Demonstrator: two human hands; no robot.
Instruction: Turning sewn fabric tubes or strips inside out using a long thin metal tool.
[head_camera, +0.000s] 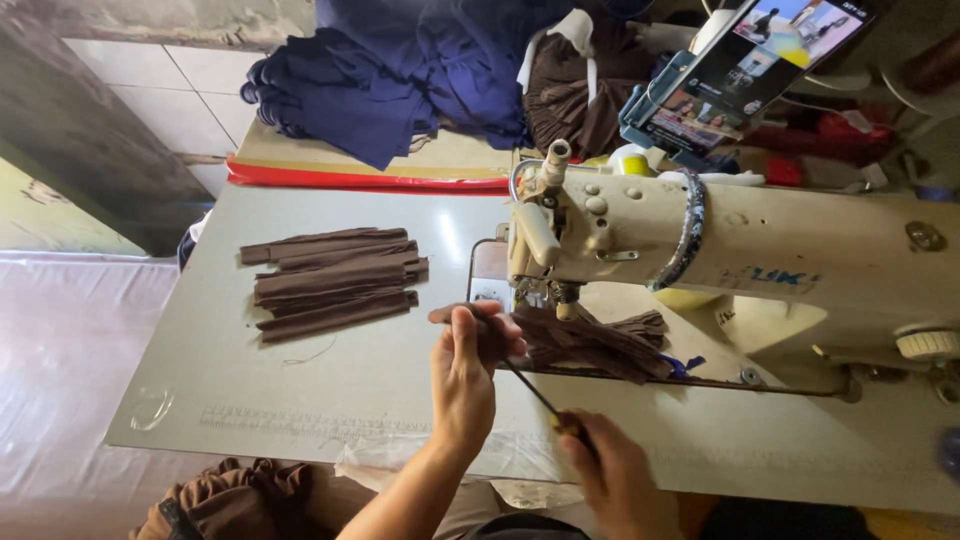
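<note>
Left hand: the left hand (466, 372) is closed, thumb and fingers pinched around the end of a narrow dark brown fabric strip (480, 328), which is held up just in front of the needle area.
Right hand: the right hand (612, 478) is curled shut around the handle of a thin metal rod tool with a yellowish collar (545, 405); the shaft is angled up toward the pinched strip, seemingly so that its tip can be worked into the fabric.
Strip in hand: it is raised clear of the worktop (300, 390), near the front edge, probably so both hands can meet on it.
Loose pile: a heap of crumpled brown fabric pieces (600, 345) is lying under the head of the cream-coloured sewing machine (760, 250), within easy reach of both hands.
Stacked strips: a tidy stack of flat brown fabric strips (335, 282) is laid toward the left side of the worktop, well apart from the hands, seemingly kept separate from the loose pile.
Rear edge: dark blue folded cloth (380, 80) is piled beyond the back of the worktop.
Propped screen: a phone in a blue holder (745, 70) is tilted behind the machine.
</note>
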